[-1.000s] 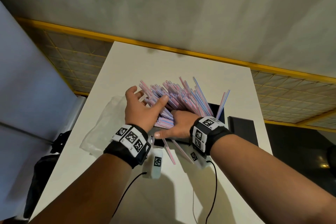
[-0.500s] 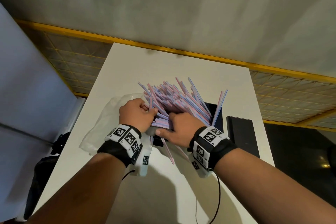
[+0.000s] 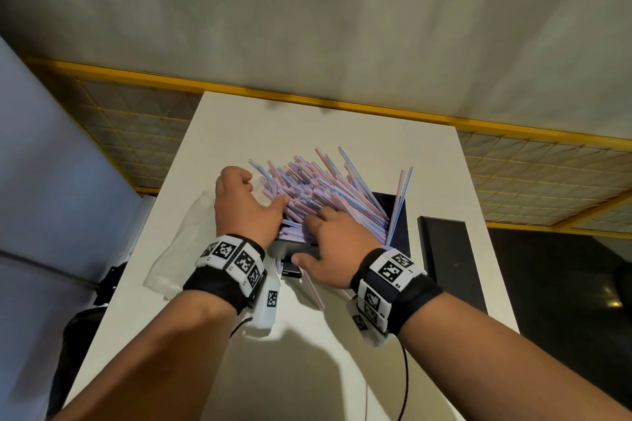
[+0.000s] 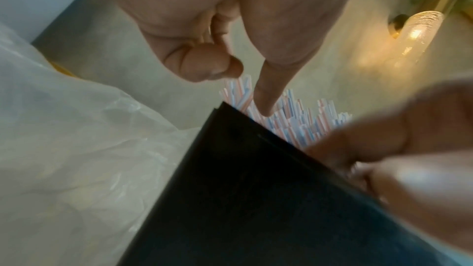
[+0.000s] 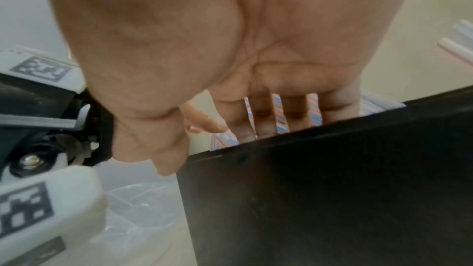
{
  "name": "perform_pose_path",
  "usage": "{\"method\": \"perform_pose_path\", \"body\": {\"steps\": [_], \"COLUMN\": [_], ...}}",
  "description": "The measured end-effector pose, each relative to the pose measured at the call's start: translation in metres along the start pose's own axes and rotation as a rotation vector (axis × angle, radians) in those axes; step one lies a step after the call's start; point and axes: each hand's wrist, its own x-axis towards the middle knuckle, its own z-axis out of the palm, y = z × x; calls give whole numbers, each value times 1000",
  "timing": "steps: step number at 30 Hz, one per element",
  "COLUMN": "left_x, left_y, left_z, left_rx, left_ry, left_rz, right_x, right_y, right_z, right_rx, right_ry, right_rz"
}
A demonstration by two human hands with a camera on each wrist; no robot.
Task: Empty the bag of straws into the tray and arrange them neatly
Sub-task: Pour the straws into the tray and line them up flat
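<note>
A heap of pink, blue and white striped straws (image 3: pixel 325 188) fans out of a black tray (image 3: pixel 398 215), with their far ends sticking past its rim. My left hand (image 3: pixel 260 188) is at the heap's left side. Its fingers are curled on nothing and the thumb touches the straws (image 4: pixel 294 126). My right hand (image 3: pixel 318 236) reaches over the tray's near wall (image 5: pixel 320 179). Its straight fingers (image 5: pixel 263 120) press down among the straw ends (image 5: pixel 371 106), and the thumb stays outside the wall. The empty clear bag (image 3: pixel 184 243) lies on the table to the left.
A flat black lid or second tray (image 3: pixel 448 260) lies to the right on the white table (image 3: pixel 307 126). One loose straw (image 3: pixel 313 287) lies on the table in front of the tray. Two straws (image 3: pixel 402 202) lean against the tray's right side.
My left hand has let go of the near straw ends and moved farther up the heap's left side, thumb out. My right hand has stayed at the tray's near wall.
</note>
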Motion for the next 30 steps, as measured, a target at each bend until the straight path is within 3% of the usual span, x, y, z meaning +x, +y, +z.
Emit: {"method": "perform_pose_path", "body": {"steps": [5,16,21,27,30], "left_x": [2,9,10,16,17], "left_y": [1,7,9,21,23], "left_z": [2,4,1,0,2], "left_rx": [97,261,328,345,379], "left_ry": [-67,-162,-190,-205,-196], "left_rz": [92,93,177,100,112], "right_x": [11,14,10,-11,-24], "right_y": [-9,-12,-14,-19,-11], "right_z": [6,1,-4,-22,-27], "right_rx": [143,140,216,304,362], "right_ry": [28,-33,53,235,285], "right_rz": [-97,-35,-50,-100,-34]}}
